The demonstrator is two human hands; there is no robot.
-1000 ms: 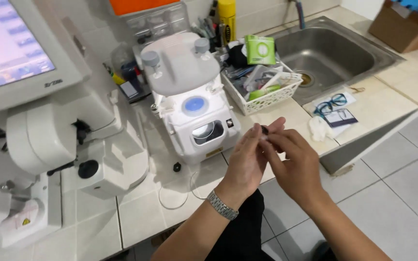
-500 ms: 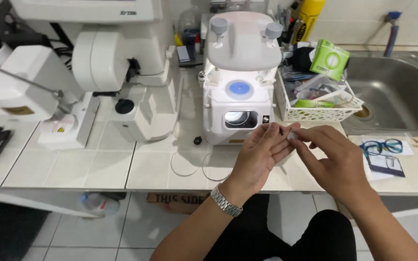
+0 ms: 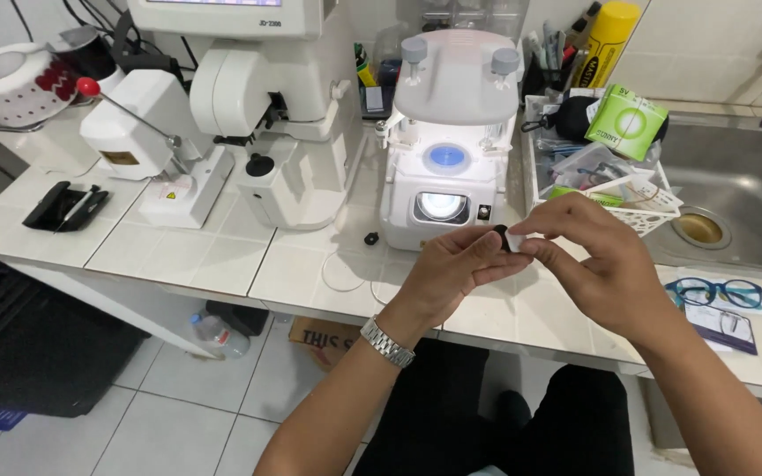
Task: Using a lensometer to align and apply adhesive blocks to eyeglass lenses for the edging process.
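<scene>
- Left hand (image 3: 447, 269) and right hand (image 3: 597, 256) meet above the counter edge, fingertips pinched together on a small dark piece (image 3: 502, 238); both are mostly closed around it, and it sits between the thumbs and forefingers.
- Judgement: fine two-handed work; best kept over the tiled counter (image 3: 222, 256) so a slip lands there, not on the floor, with a light pinch and wrists steady.
- White benchtop machine (image 3: 447, 141) with a lit window stands just behind the hands; wire basket (image 3: 637, 216) to its right, sink (image 3: 734, 194) beyond.
- Blue-framed glasses (image 3: 720, 291) lie on paper by the right forearm.
- Hard to tell: the piece's shape, mostly covered by fingers. Right elbow cut off.
</scene>
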